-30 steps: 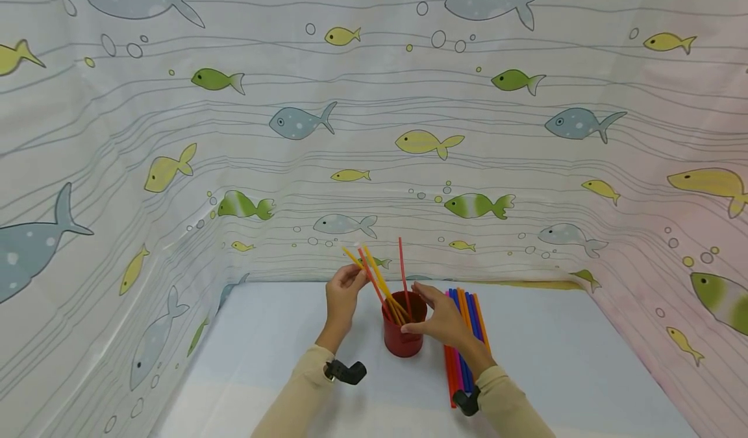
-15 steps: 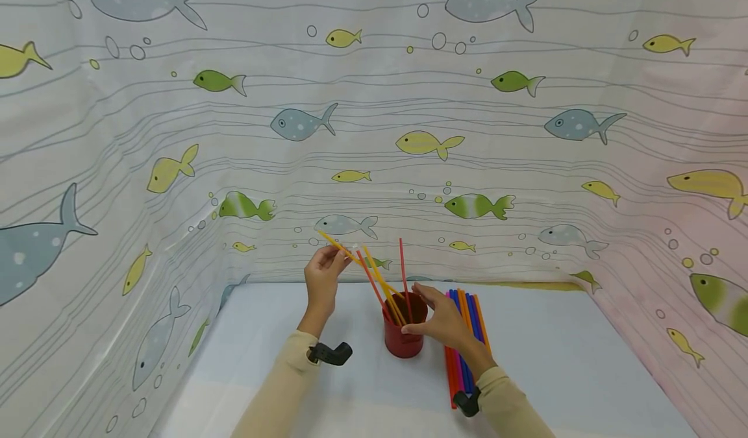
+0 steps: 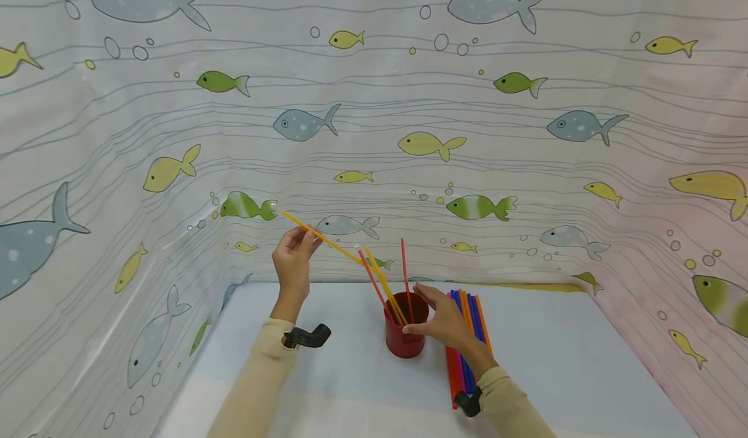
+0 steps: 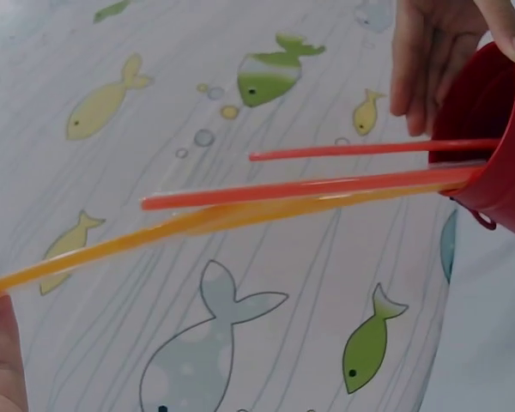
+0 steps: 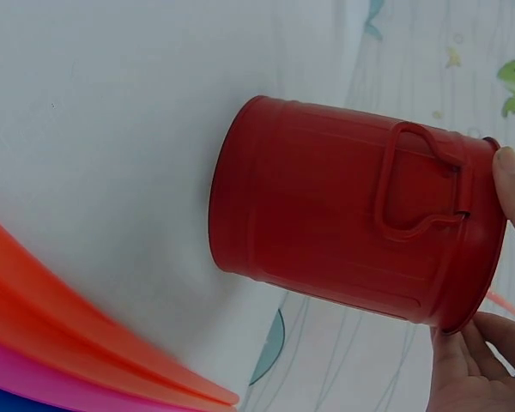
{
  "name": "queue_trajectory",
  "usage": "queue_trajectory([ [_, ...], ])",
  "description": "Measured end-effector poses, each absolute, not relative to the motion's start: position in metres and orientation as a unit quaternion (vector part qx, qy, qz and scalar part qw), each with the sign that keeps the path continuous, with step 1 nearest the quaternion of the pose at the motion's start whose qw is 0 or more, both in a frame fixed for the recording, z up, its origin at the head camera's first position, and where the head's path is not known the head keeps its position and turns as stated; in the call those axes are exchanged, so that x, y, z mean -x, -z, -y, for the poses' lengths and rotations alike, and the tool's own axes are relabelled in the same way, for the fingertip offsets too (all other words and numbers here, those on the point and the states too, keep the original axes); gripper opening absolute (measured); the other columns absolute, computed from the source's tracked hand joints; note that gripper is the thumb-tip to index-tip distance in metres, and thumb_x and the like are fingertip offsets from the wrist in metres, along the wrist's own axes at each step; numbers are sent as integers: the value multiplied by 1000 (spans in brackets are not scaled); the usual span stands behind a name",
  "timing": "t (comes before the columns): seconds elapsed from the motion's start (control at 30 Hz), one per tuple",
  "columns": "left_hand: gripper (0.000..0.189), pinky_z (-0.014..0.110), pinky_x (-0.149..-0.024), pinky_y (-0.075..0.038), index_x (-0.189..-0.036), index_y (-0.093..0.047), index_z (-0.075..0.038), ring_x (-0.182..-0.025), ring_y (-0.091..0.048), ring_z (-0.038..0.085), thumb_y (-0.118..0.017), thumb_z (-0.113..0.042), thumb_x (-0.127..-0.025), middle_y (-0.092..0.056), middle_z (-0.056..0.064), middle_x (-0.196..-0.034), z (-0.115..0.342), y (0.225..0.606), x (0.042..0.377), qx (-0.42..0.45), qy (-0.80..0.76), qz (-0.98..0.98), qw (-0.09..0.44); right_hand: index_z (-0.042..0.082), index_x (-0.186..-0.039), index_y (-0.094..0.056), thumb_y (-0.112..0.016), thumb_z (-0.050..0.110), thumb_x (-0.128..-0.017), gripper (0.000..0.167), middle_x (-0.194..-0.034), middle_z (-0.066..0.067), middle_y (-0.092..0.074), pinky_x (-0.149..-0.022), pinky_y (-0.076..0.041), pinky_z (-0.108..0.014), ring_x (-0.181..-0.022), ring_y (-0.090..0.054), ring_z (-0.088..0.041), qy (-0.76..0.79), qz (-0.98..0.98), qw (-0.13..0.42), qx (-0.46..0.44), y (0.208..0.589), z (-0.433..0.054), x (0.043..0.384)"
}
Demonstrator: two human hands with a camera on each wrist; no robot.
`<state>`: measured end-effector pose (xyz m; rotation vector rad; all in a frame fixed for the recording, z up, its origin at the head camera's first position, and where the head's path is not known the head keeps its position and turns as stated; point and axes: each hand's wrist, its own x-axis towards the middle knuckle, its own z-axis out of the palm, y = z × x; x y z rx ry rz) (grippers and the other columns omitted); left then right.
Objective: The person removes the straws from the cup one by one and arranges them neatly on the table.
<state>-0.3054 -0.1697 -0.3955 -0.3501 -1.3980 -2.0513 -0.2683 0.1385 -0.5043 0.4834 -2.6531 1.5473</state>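
My left hand (image 3: 295, 259), raised to the left of a small red bucket (image 3: 405, 344), pinches a yellow straw (image 3: 336, 244) near its upper end. That straw slants down toward the bucket, its lower end overlapping the others there. Two red straws (image 3: 403, 263) and some yellow ones (image 3: 382, 279) lean in the bucket. My right hand (image 3: 444, 318) grips the bucket's rim, thumb in front and fingers on the far side. The right wrist view shows the wire handle (image 5: 382, 184) on the bucket's side. At the left wrist view's edge, only part of my left hand (image 4: 2, 360) shows.
Right of the bucket, partly under my right forearm, lies a row of thicker tubes (image 3: 467, 347) in red, pink, blue and orange. The white table (image 3: 345, 386) meets a fish-printed curtain (image 3: 497, 165) at the back and both sides.
My left hand has moved left and up, drawing the yellow straw away from the others and tilting it flatter. My right hand and the bucket have stayed in place.
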Motion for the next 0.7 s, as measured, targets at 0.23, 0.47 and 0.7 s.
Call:
queue_trajectory([
  [0.23, 32, 36, -88, -57, -113, -57, 16, -101, -63, 34, -66, -7, -93, -65, 17, -104, 189, 385, 305, 125, 783, 509, 336, 17, -147, -44, -93, 38, -62, 100, -141, -1, -52, -103, -45, -47, -134, -44, -28, -499, 853, 19, -155, 506, -138, 269],
  [0.47, 27, 35, -90, -56, -112, -62, 6, -100, -64, 28, -68, -12, -93, -62, 19, -107, 207, 386, 302, 98, 781, 501, 359, 15, -147, -45, -93, 34, -64, 98, -142, -1, -52, -102, -46, -47, -134, -45, -28, -494, 855, 20, -157, 506, -138, 268],
  [0.7, 26, 34, -88, -56, -112, -60, 8, -97, -65, 23, -66, -10, -94, -64, 14, -104, 206, 408, 298, 68, 790, 512, 329, 15, -147, -45, -93, 36, -63, 99, -141, -1, -53, -102, -46, -47, -133, -46, -28, -495, 854, 25, -156, 505, -138, 268],
])
